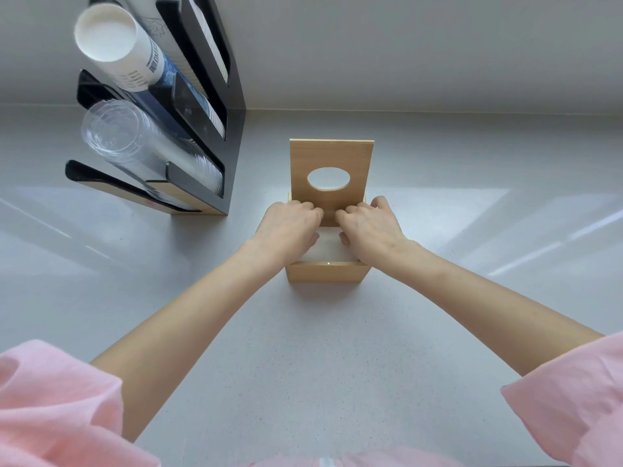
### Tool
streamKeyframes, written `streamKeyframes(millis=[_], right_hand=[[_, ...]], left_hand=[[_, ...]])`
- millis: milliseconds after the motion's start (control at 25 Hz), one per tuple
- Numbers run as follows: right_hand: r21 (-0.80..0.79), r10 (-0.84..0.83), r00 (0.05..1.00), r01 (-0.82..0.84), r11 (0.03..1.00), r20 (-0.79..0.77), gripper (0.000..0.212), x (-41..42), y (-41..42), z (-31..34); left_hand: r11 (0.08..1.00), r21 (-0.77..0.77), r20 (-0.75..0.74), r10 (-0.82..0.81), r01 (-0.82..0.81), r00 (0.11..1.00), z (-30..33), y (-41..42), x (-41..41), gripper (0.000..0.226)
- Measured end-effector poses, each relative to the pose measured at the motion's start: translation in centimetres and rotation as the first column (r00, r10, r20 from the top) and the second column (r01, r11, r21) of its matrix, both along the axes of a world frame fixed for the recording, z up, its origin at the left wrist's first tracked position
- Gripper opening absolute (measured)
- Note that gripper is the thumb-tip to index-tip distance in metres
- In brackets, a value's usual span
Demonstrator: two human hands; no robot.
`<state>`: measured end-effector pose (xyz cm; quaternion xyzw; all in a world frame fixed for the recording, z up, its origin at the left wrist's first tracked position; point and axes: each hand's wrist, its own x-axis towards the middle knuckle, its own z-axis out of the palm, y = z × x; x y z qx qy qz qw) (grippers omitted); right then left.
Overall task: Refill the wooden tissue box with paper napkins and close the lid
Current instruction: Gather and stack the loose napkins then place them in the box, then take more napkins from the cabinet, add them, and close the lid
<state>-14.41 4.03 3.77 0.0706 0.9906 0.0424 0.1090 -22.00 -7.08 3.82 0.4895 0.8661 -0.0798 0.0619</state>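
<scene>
Pink sleeves point(57, 409) sat nearest the camera, bare forearms reaching out to the wooden tissue box point(326, 273) mid-counter point(303, 365). Box was open on top, with white paper napkins point(328, 246) inside, filling it close to the rim. Left hand point(288, 230) and right hand point(371, 230) were both over the box opening, fingers curled down onto the napkin stack at the lid's base; neither was clearly gripping anything. Lid point(332, 156) stood upright at the box's far edge: light wood, oval cutout through the middle. Beyond and left of the box was a black cup dispenser rack point(232, 129), holding a stack of white paper cups point(111, 38) up top and a stack of clear plastic cups point(118, 139) below.
</scene>
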Motion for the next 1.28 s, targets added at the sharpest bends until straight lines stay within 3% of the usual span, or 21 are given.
streamKeyframes(millis=[80, 200, 360, 520, 640, 760, 840, 1040, 1280], right_hand=[[-0.004, 0.028, 0.999, -0.028, 1.0, 0.042, 0.022, 0.5, 0.2, 0.3], [-0.011, 0.059, 0.974, -0.058, 0.998, 0.219, 0.024, 0.8, -0.3, 0.0], [-0.062, 0.031, 0.922, -0.008, 0.998, 0.385, 0.024, -0.6, -0.5, -0.8], [-0.071, -0.002, 0.888, 0.039, 0.997, 0.461, 0.02, -1.4, -0.5, -1.0], [-0.085, -0.015, 0.929, 0.05, 0.995, 0.369, 0.021, -1.0, -0.5, -1.0], [-0.163, -0.032, 0.982, 0.062, 0.985, 0.185, 0.026, 0.3, -0.4, -0.5], [-0.265, -0.064, 0.996, 0.079, 0.961, 0.065, 0.031, 1.6, -0.1, -0.1], [-0.426, -0.167, 0.969, 0.075, 0.902, -0.184, 0.042, 6.6, -0.9, -0.3], [-0.462, -0.188, 0.973, 0.108, 0.88, -0.132, 0.053, 12.1, -1.8, -1.2]], left_hand=[[0.993, -0.056, 0.015, -0.105, 0.106, 0.994, -0.2, 0.1, -0.1, 0.026], [0.941, -0.273, 0.076, -0.186, 0.2, 0.98, -1.0, 0.4, -0.2, 0.028], [0.855, -0.477, 0.125, -0.164, 0.204, 0.978, -1.2, 1.5, -0.6, 0.034], [0.819, -0.536, 0.181, -0.125, 0.205, 0.975, -1.2, 1.9, -0.9, 0.037], [0.871, -0.453, 0.192, -0.112, 0.189, 0.975, -1.2, 1.3, -1.0, 0.038], [0.976, -0.187, 0.246, -0.061, 0.109, 0.967, -0.3, 0.4, 0.2, 0.036], [1.0, -0.01, 0.291, 0.021, -0.019, 0.956, 0.7, -0.6, 1.6, 0.037], [0.922, 0.225, 0.316, 0.236, -0.314, 0.919, 1.2, -4.4, 5.7, 0.041], [0.89, 0.208, 0.301, 0.336, -0.405, 0.892, 0.1, -6.6, 10.7, 0.059]])
